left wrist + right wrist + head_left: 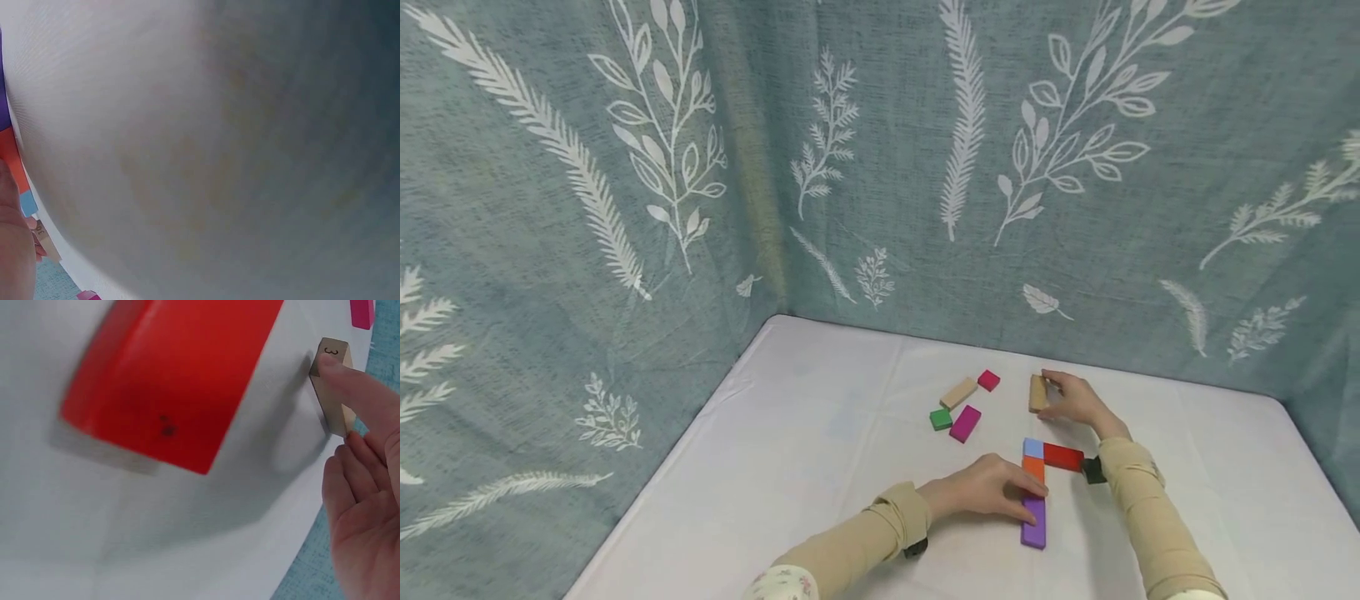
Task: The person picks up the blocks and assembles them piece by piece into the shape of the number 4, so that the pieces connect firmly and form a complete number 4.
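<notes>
Left hand [981, 489]: thumb and finger bent over the purple block [1033, 534] by the orange block [1033, 468]; whether I grip, I can't tell | wooden block [1037, 393]: beyond the blue block [1033, 448], long axis pointing away from me | right hand [1075, 402]: nearer, just right of it, pinching it end to end
</notes>
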Action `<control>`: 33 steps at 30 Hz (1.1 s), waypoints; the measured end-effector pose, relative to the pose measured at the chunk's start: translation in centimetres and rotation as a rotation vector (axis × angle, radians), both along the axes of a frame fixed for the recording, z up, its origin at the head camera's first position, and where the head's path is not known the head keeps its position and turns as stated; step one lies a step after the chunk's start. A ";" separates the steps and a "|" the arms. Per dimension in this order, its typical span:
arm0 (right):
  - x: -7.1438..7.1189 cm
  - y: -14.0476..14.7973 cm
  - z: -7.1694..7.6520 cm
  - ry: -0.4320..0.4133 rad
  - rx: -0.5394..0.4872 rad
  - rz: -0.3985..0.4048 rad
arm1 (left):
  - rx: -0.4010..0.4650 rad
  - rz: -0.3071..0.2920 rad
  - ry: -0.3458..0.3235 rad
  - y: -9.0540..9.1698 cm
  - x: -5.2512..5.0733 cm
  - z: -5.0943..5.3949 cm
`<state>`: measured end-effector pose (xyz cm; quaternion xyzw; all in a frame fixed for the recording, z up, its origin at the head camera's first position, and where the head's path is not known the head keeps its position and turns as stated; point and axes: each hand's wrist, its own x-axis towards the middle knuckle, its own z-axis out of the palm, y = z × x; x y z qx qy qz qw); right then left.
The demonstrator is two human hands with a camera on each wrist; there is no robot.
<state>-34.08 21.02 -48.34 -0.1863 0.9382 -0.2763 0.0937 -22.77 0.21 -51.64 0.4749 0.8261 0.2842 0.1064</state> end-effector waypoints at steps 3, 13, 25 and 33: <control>0.1 0.3 -0.2 -0.002 -0.016 -0.008 | 0.007 0.000 0.008 0.0 0.0 0.0; 1.1 0.9 0.5 -0.023 -0.051 -0.048 | 0.007 0.004 -0.011 -0.1 -0.3 0.0; 1.7 1.6 1.4 0.008 -0.093 -0.024 | 0.029 -0.006 -0.002 -0.2 -0.2 -0.4; 1.9 2.0 2.5 0.040 -0.105 -0.004 | 0.032 -0.011 0.000 -0.2 -0.3 -0.3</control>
